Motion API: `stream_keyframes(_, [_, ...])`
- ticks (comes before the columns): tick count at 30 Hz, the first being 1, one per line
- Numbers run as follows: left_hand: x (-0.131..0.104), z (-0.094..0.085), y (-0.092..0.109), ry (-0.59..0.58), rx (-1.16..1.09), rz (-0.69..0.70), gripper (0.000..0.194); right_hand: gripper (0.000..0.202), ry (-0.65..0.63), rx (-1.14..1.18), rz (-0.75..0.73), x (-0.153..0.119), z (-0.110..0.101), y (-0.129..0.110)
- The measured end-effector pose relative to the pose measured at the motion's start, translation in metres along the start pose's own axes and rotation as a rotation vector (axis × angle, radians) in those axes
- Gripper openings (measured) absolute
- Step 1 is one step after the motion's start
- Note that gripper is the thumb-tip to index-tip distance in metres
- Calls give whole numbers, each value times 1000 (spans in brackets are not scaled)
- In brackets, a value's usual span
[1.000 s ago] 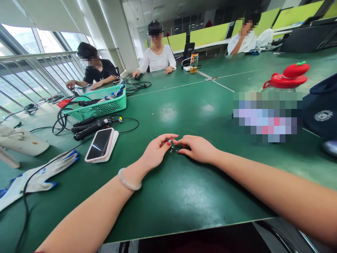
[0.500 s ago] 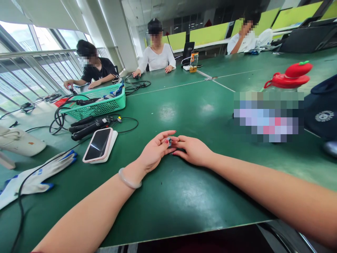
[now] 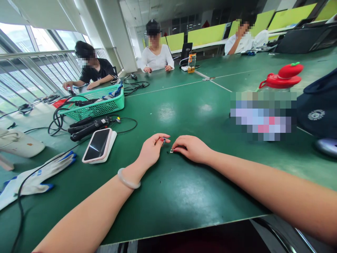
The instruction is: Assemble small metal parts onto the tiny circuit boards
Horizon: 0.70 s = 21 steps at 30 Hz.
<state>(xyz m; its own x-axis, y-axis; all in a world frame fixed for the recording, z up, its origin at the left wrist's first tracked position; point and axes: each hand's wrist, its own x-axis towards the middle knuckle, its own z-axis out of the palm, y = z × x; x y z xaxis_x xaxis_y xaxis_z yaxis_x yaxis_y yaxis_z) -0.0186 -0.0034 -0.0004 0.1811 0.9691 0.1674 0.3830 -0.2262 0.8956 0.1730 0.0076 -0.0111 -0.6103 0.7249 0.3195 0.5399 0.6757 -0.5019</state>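
Observation:
My left hand [image 3: 152,147], with a pale bangle [image 3: 128,180] on the wrist, pinches a small blue-grey and dark piece [image 3: 164,141] between thumb and fingers. Its kind is too small to make out. Just to the right, my right hand [image 3: 193,149] is closed in a pinch close to the green tabletop [image 3: 184,196]. At its fingertips shows a tiny whitish bit [image 3: 171,151], and a small dark speck [image 3: 167,153] lies beside it on the table. A narrow gap separates the two hands.
Left of my hands lie a phone [image 3: 97,144], a work glove [image 3: 43,172], black handled tools [image 3: 89,128] and cables. Behind stands a green basket [image 3: 97,105]. At right are a red-lidded container [image 3: 281,80] and a dark bag [image 3: 318,105]. Several people sit across the table.
My hands have moved apart; they were together around the small piece. It stays in my left hand, while my right fingertips are now down by the tabletop with a tiny whitish bit.

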Motion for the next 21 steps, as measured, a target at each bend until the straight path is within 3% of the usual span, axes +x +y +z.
stream_keyframes(8, [-2,8,1,-123,-231,-107,28,5,210,159,111,-2,-6,-10])
stream_keyframes(14, [-5,10,7,-223,-325,-108,40,9,313,196,75,-2,-5,-11])
stream_keyframes(21, [-7,7,9,-205,-245,-81,39,16,318,147,-47,-5,-3,-14])
